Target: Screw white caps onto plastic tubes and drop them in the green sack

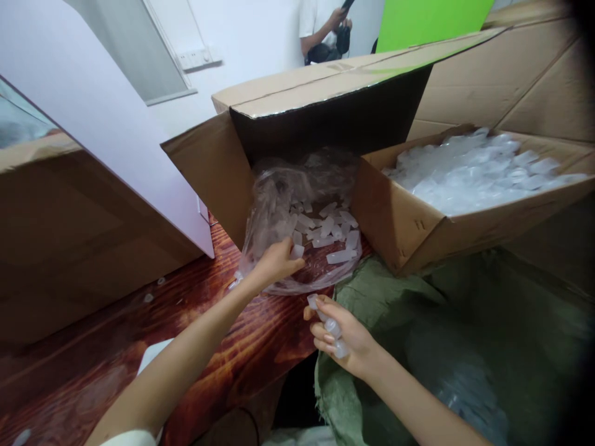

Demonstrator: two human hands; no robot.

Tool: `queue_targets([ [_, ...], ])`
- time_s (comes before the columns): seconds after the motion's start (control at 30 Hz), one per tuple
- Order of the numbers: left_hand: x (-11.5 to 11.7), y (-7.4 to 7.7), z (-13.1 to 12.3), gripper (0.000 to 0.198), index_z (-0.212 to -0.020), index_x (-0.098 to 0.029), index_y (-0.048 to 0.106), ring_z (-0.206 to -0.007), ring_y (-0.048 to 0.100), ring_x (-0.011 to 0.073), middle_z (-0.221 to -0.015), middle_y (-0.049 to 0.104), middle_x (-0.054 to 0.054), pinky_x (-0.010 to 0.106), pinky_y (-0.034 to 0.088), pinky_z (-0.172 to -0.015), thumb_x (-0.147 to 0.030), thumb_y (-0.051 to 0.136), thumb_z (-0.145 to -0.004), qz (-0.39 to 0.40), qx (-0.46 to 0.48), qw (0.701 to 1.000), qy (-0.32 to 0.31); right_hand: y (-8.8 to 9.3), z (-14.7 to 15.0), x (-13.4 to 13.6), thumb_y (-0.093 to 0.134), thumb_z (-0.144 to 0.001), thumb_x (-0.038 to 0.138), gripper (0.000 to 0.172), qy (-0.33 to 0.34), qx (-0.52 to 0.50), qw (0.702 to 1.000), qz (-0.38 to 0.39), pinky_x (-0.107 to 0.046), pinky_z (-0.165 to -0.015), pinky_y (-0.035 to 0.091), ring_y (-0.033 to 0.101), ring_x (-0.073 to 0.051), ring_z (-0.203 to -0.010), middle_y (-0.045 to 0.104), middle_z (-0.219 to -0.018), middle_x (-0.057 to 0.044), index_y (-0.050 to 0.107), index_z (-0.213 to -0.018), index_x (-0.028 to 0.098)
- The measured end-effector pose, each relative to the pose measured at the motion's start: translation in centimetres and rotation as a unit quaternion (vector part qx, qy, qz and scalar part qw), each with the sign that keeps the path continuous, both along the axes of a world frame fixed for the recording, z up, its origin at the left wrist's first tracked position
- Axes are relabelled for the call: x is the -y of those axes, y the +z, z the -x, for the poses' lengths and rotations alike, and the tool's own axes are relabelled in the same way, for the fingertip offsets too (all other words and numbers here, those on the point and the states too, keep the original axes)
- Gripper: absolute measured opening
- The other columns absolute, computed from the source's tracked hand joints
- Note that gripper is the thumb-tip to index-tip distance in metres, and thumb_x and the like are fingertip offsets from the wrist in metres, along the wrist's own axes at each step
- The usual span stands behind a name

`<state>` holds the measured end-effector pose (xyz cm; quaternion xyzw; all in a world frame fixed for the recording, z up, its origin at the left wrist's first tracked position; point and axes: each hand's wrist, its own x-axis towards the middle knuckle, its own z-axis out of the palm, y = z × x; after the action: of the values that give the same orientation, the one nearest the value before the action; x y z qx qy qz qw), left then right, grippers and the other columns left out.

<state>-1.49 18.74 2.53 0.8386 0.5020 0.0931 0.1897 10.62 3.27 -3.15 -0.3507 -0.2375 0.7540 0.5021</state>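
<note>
My left hand (279, 263) reaches into an open clear plastic bag (274, 198). Its thumb and fingers close around a small translucent plastic tube (296, 251) at the bag's mouth. More such tubes (341, 256) lie loose on the bag, just beyond the fingers. Nearer to me, over the table's edge, my right hand (348, 337) has its fingers curled around several small plastic tubes (333, 327). Their ends stick out between the fingers; the palm side is partly hidden.
An open cardboard box (320, 80) lies on its side behind the bag. On the right, a carton (395, 217) is heaped with tubes above a green woven sack (367, 310). A white panel (116, 111) leans at left on the wood-patterned table (223, 347). A person (320, 31) stands behind.
</note>
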Motion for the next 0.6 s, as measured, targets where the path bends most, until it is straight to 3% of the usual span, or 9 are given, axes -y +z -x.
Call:
queue_targets([
  [0.1,2.1,0.3,0.1,0.020,-0.083,-0.018,0.049,-0.069,0.051,0.0141,-0.073,0.053,-0.002,0.024,0.035,-0.060,-0.033,0.061,-0.080,-0.003,0.113,0.994,0.011,0.1,-0.4,0.3,0.063,-0.077,0.055,0.043,-0.043,0.028,0.998,-0.022,-0.017,-0.037,0.023,0.029,0.000,-0.040,0.053,-0.089,0.006,0.036,-0.092,0.024],
  [0.2,5.3,0.0,0.2,0.026,-0.097,-0.019,0.046,-0.070,0.054,0.0126,-0.080,0.055,-0.001,0.021,0.040,-0.060,-0.042,0.052,-0.088,0.020,0.214,0.976,0.023,0.1,-0.6,0.5,0.055,-0.084,0.056,0.037,-0.063,0.095,0.992,-0.045,-0.017,-0.037,0.025,0.031,-0.001,-0.040,0.052,-0.089,0.006,0.036,-0.095,0.025],
  [0.3,8.8,-0.8,0.2,0.031,-0.106,-0.020,0.043,-0.074,0.058,0.0116,-0.088,0.056,-0.001,0.020,0.047,-0.065,-0.044,0.054,-0.089,0.094,0.378,0.919,0.066,0.1,-0.8,0.9,0.047,-0.091,0.055,0.033,-0.065,0.200,0.975,-0.076,-0.019,-0.037,0.027,0.033,-0.005,-0.040,0.049,-0.078,0.006,0.039,-0.103,0.025],
  [0.4,11.6,-1.7,0.4,0.033,-0.090,-0.019,0.047,-0.071,0.056,0.0098,-0.078,0.054,-0.003,0.019,0.048,-0.066,-0.042,0.068,-0.081,0.176,0.511,0.830,0.137,0.7,-1.4,1.6,0.047,-0.095,0.047,0.028,-0.061,0.334,0.931,-0.137,-0.022,-0.047,0.037,0.044,-0.009,-0.051,0.052,-0.075,0.004,0.046,-0.107,0.022],
  [0.5,13.3,-2.2,0.8,0.040,-0.083,-0.017,0.046,-0.068,0.058,0.0108,-0.074,0.056,-0.002,0.021,0.052,-0.063,-0.046,0.073,-0.076,0.230,0.531,0.792,0.192,1.5,-2.3,2.9,0.049,-0.095,0.035,0.021,-0.041,0.456,0.863,-0.214,-0.030,-0.069,0.042,0.055,-0.017,-0.076,0.059,-0.089,-0.004,0.054,-0.108,0.019],
  [0.6,14.6,-2.7,1.2,0.049,-0.089,-0.019,0.043,-0.056,0.061,0.0139,-0.067,0.061,-0.001,0.022,0.050,-0.050,-0.052,0.075,-0.071,0.339,0.520,0.751,0.224,2.0,-3.2,4.5,0.049,-0.092,0.032,0.029,0.004,0.534,0.802,-0.268,-0.037,-0.074,0.040,0.055,-0.023,-0.081,0.061,-0.095,-0.011,0.059,-0.115,0.016],
])
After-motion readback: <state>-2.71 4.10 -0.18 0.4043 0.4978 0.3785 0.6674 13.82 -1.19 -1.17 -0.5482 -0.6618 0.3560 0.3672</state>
